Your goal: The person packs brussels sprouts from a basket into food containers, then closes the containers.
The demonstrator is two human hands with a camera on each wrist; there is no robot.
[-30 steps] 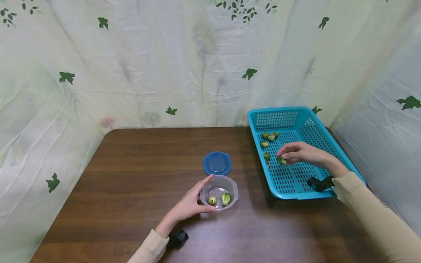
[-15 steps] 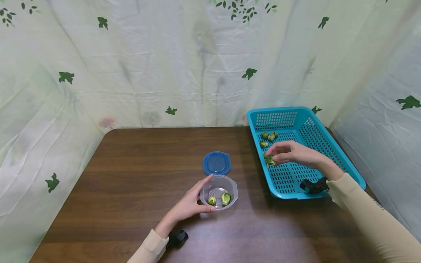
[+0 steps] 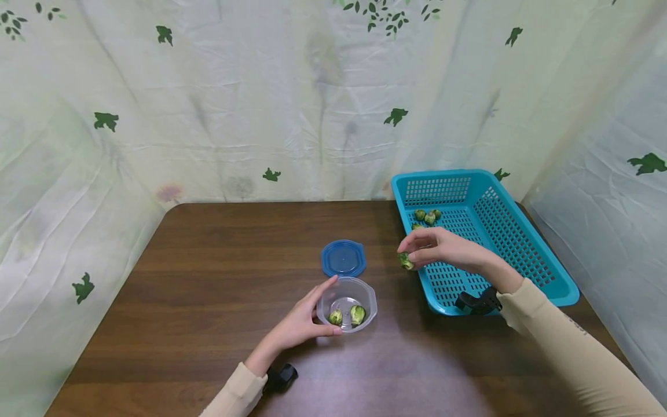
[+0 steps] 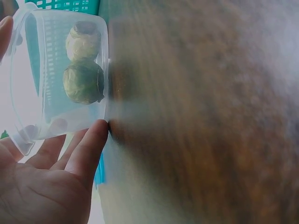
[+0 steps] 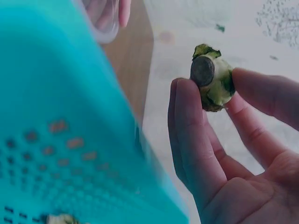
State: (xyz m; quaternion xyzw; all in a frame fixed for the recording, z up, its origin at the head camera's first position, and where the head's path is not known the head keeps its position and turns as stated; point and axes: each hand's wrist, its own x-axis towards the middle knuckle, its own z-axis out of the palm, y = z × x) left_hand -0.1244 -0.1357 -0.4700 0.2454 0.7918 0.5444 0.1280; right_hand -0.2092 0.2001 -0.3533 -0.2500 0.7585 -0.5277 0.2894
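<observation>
My right hand (image 3: pixel 450 252) pinches a Brussels sprout (image 3: pixel 406 261) between thumb and fingertips, just over the left rim of the blue basket (image 3: pixel 526 249). In the right wrist view the cut stem end of this sprout (image 5: pixel 212 81) faces the camera. My left hand (image 3: pixel 299 325) holds a clear plastic container (image 3: pixel 371 296) from its left side, thumb on the near wall and fingers at the far side. Two sprouts lie inside, a smaller one (image 3: pixel 336 317) and a larger one (image 3: pixel 358 315); the left wrist view shows both through the container wall (image 4: pixel 56 109).
A blue lid (image 3: pixel 344 259) lies flat on the wooden table (image 3: pixel 234 260), right behind the container. Several more sprouts (image 3: pixel 429 218) sit at the basket's left side, some hidden by my right hand. A patterned curtain (image 3: pixel 323 116) hangs behind the table.
My right hand has moved left with its sprout, from inside the basket to above its left rim. My left hand and the container have stayed in place.
</observation>
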